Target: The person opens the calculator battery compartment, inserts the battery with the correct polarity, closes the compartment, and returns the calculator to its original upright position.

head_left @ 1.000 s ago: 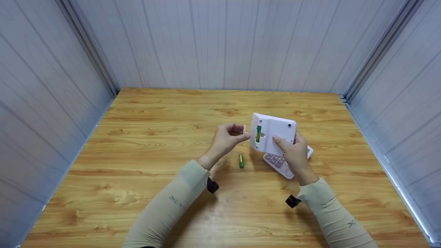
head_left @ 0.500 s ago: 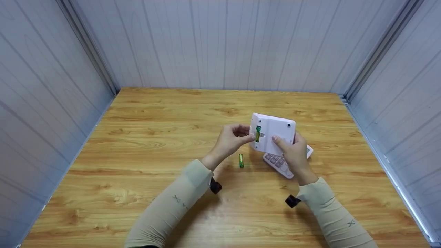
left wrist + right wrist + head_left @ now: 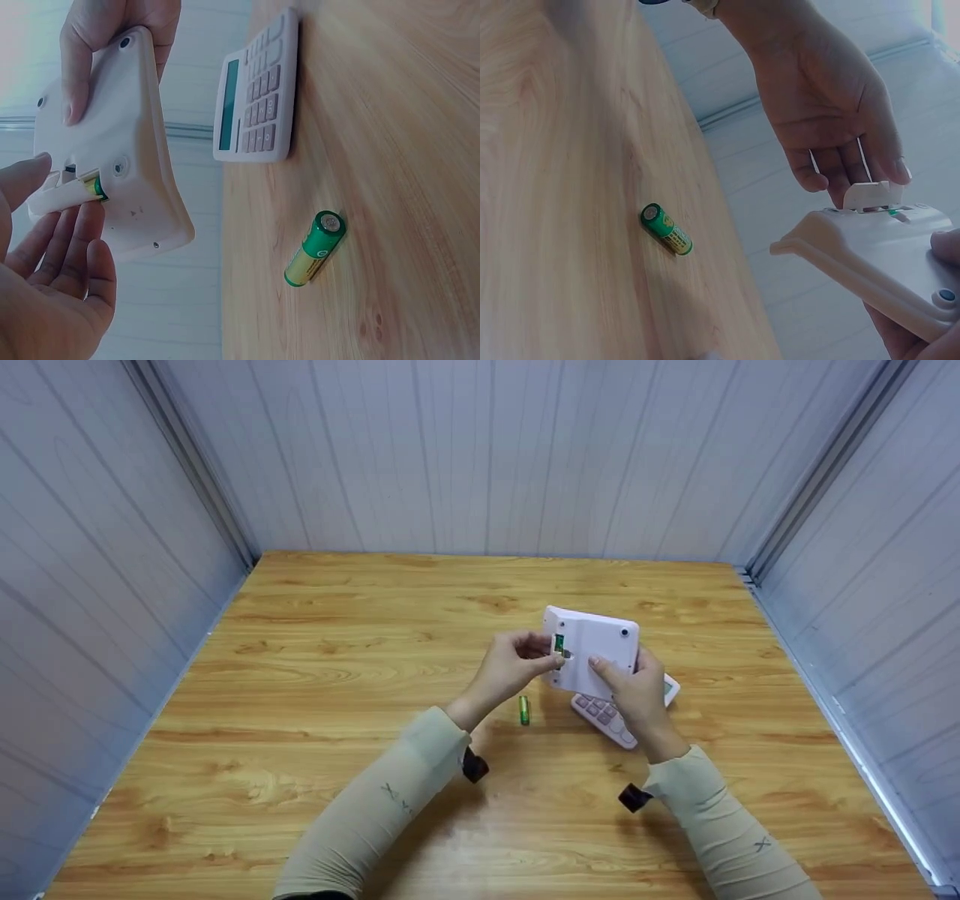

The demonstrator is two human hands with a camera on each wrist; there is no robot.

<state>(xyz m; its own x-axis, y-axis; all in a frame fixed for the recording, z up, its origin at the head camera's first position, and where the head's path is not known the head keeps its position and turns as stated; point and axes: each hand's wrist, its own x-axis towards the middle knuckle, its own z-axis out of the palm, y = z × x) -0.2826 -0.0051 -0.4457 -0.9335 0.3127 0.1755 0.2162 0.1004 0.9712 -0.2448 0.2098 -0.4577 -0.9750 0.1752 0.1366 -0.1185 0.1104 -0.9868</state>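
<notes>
My right hand point(image 3: 641, 694) grips a white calculator point(image 3: 604, 641) off the table, its back turned toward me and the thumb lying across it. A green-and-gold battery point(image 3: 96, 186) sits in its open compartment, partly hidden. My left hand point(image 3: 504, 666) pinches the small white battery cover point(image 3: 64, 196) between thumb and fingers. In the right wrist view the cover point(image 3: 871, 195) stands tilted at the compartment opening. Below the hands, a second green-and-gold battery point(image 3: 524, 710) lies on the table.
Another calculator point(image 3: 600, 716), with keys and a display, lies face up under the right hand, partly covered by it. The wood-grain table point(image 3: 360, 615) is bounded by pale panel walls point(image 3: 450, 457) behind and at both sides.
My left hand has moved right, bringing the cover from beside the calculator onto its compartment, which is now partly covered. The right hand and calculator have shifted very slightly left.
</notes>
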